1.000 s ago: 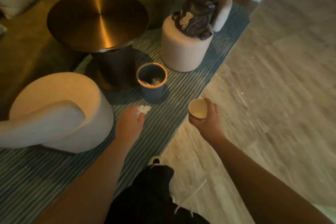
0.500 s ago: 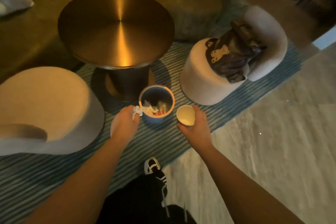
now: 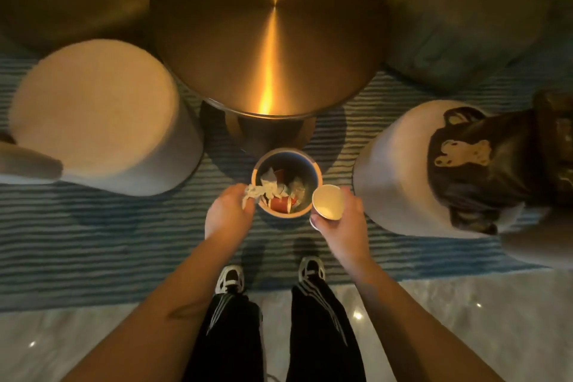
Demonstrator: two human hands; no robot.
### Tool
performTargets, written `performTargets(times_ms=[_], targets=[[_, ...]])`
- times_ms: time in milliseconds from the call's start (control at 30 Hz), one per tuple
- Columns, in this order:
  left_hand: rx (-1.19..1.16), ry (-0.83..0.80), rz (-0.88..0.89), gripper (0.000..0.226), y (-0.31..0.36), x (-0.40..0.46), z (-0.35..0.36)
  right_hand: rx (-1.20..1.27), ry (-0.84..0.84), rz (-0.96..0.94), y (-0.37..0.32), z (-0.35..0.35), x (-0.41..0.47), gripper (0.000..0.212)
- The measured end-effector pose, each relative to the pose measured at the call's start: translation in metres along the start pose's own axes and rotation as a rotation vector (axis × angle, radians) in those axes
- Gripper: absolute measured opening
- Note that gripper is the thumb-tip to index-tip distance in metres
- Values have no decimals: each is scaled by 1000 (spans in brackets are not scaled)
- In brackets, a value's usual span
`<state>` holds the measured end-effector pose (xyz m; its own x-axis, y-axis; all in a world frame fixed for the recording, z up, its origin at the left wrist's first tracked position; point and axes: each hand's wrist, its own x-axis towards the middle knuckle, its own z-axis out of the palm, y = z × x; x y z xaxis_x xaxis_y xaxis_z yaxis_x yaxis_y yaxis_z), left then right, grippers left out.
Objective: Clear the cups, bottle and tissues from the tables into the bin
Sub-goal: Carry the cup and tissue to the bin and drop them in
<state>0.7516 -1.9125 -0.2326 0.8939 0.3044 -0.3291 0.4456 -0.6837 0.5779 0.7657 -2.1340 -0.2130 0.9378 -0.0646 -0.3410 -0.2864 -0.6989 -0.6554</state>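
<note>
Standing closer now, both hands reach the bin [image 3: 313,168]: left hand [image 3: 228,214] pinching tissues [image 3: 255,191], right hand [image 3: 344,220] gripping a cup [image 3: 328,202], ready to drop.

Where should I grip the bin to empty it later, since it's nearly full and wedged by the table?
Probably take the bin by its rim, from the near side where the shoes stand. The mouth is open and upright, the round table overhangs the far side, and a stool stands to its right.

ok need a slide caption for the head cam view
Left hand holds tissue and right hand a paper cup over the bin.
</note>
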Motion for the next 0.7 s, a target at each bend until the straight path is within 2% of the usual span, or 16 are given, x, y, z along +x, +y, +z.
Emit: performTargets(times_ms=[267,367,467,600,700], targets=[[-16,10,-76,26,-3,81,114,18,-58,69,71,62,120,76],[52,0,-71,39,-14,113,152,18,-45,51,94,98,154,81],[237,-61,-72,57,-28,129,180,14,-70,30,113,129,175,85],[245,-108,-107,78,-47,123,190,14,-152,-3,125,144,184,99],[221,-57,-59,80,-53,107,171,26,-174,-2,123,133,183,100]])
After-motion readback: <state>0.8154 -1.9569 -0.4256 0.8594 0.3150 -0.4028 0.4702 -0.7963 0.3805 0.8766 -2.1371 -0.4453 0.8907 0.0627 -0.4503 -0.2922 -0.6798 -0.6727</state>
